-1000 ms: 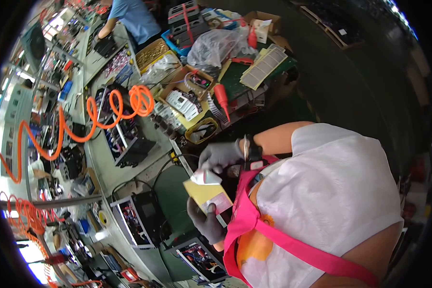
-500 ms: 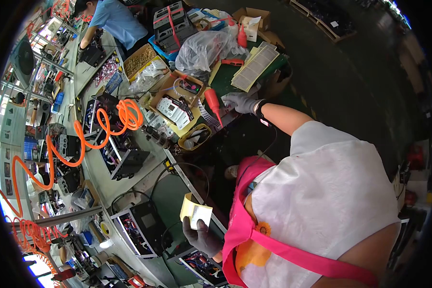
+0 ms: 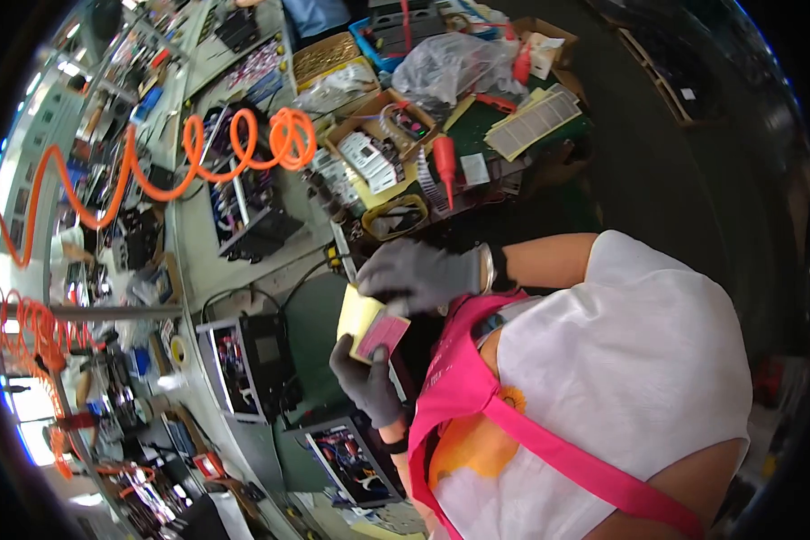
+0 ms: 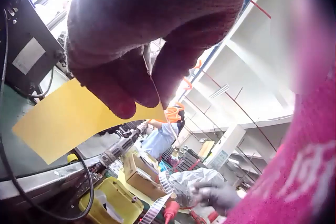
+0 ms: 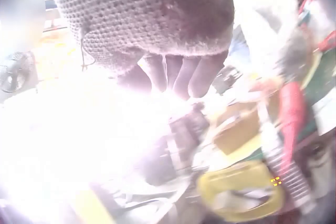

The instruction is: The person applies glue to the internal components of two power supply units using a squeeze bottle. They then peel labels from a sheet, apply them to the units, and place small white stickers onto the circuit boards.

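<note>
My gloved left hand [image 3: 369, 382] pinches a yellow backing sheet [image 3: 358, 310] between thumb and fingers. Near the thumb, a pinkish printed label area [image 3: 382, 335] shows on this sheet. In the left wrist view the yellow sheet [image 4: 73, 119] sticks out from under the glove, slightly bent. My gloved right hand [image 3: 418, 274] is over the sheet's upper edge in the head view, its fingers loosely extended. The right wrist view is glaring and blurred, with nothing visible between the right fingers [image 5: 181, 74]. A small white label [image 3: 474, 169] lies beside a red bottle [image 3: 444, 162].
Ahead, a yellow bin [image 3: 396, 219] and a cardboard box [image 3: 378, 148] stand on the bench. Farther right lie printed sheets [image 3: 531, 124]. An open device chassis [image 3: 243, 369] and another chassis [image 3: 355, 459] sit on the left. A coiled orange hose [image 3: 166, 184] hangs across the bench.
The right hand reached out beside the red bottle, then came back to the sheet. A white label now lies where it reached. The left hand keeps its grip on the sheet.
</note>
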Action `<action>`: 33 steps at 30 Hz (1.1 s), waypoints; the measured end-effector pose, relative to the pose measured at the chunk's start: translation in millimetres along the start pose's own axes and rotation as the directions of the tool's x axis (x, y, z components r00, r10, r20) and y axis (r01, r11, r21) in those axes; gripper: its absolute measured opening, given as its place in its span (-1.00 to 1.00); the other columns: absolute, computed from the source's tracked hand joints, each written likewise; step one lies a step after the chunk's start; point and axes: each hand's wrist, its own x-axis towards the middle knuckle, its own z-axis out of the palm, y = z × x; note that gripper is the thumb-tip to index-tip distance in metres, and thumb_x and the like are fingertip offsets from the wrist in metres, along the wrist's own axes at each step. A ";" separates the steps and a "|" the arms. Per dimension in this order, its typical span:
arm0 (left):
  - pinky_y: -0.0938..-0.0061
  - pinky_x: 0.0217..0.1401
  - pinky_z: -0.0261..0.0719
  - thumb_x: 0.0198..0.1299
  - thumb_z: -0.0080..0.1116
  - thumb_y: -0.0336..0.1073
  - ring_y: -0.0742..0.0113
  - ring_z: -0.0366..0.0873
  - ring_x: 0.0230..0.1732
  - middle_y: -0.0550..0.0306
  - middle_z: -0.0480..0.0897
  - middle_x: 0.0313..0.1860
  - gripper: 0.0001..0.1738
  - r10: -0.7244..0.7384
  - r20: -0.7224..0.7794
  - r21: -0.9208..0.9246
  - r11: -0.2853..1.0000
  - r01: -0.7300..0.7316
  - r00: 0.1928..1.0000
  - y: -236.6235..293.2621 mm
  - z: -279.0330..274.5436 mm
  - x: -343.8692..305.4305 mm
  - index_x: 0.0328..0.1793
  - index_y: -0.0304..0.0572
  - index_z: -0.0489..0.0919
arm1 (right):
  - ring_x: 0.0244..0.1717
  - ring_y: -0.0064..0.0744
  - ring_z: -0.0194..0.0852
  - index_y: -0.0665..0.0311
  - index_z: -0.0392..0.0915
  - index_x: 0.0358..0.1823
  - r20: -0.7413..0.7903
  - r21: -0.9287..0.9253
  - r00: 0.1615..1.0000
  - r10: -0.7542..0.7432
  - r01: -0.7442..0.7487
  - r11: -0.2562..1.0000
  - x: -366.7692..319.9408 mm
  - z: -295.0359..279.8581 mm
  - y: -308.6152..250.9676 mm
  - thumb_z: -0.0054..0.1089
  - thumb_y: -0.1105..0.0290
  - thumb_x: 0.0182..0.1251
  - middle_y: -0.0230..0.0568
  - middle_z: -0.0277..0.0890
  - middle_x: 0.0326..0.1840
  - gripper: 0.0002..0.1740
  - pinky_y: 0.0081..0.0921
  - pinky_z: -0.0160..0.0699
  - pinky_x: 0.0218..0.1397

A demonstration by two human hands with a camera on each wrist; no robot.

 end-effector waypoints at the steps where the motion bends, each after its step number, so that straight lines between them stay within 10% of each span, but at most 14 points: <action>1: 0.35 0.29 0.35 -0.02 0.39 -0.51 0.24 0.42 0.14 0.01 0.45 0.11 -0.35 0.007 -0.031 -0.054 0.999 -0.009 0.999 0.2 3.2 0.3 0.21 -0.38 0.35 | 0.11 -0.11 0.44 0.09 0.54 0.03 0.026 -0.013 0.999 -0.019 0.019 1.000 7.5 12.2 -13.6 0.32 0.14 0.04 -0.24 0.50 0.07 -0.51 -0.21 0.36 0.20; 7: 0.46 0.09 0.51 -0.01 0.43 -0.50 0.36 0.51 -0.03 0.08 0.55 -0.07 -0.52 -0.048 -0.100 0.061 0.997 0.055 0.994 10.1 9.1 -8.9 0.02 -0.35 0.44 | -0.12 -0.24 0.44 0.12 0.41 -0.28 0.048 -0.123 0.988 -0.143 0.148 0.981 7.7 54.4 -32.4 0.25 0.17 0.03 -0.30 0.44 -0.25 -0.70 -0.27 0.34 -0.01; 27: 0.50 0.04 0.50 -0.01 0.38 -0.47 0.39 0.50 -0.04 0.08 0.53 0.00 -0.38 -0.133 0.127 -0.053 0.989 0.141 0.983 4.9 -3.3 -17.3 0.19 -0.33 0.36 | -0.03 -0.22 0.48 0.11 0.50 -0.23 -0.078 0.030 0.968 -0.239 0.242 0.970 -11.5 52.9 -26.8 0.22 0.19 0.15 -0.32 0.51 -0.12 -0.76 -0.22 0.36 0.08; 30: 0.42 0.10 0.47 -0.03 0.47 -0.29 0.32 0.48 0.02 0.04 0.49 0.07 -0.21 -0.202 0.308 -0.027 0.975 0.221 0.929 6.0 -9.0 -19.3 0.28 -0.34 0.27 | -0.27 -0.23 0.55 0.23 0.42 -0.27 -0.140 0.474 0.977 0.160 -0.076 0.877 -13.8 31.9 -26.3 0.14 0.40 0.30 -0.22 0.50 -0.32 -0.90 -0.34 0.49 -0.19; 33: 0.37 0.10 0.45 -0.20 0.59 0.00 0.29 0.44 0.02 0.00 0.46 0.05 0.03 -0.240 0.274 -0.042 0.964 0.261 0.931 -19.2 -14.6 -21.1 0.29 -0.37 0.24 | -0.32 -0.35 0.52 0.27 0.36 -0.18 -0.448 0.369 0.757 0.476 -0.328 0.870 -26.9 6.8 6.8 0.26 0.39 0.20 -0.24 0.48 -0.31 -0.73 -0.40 0.51 -0.20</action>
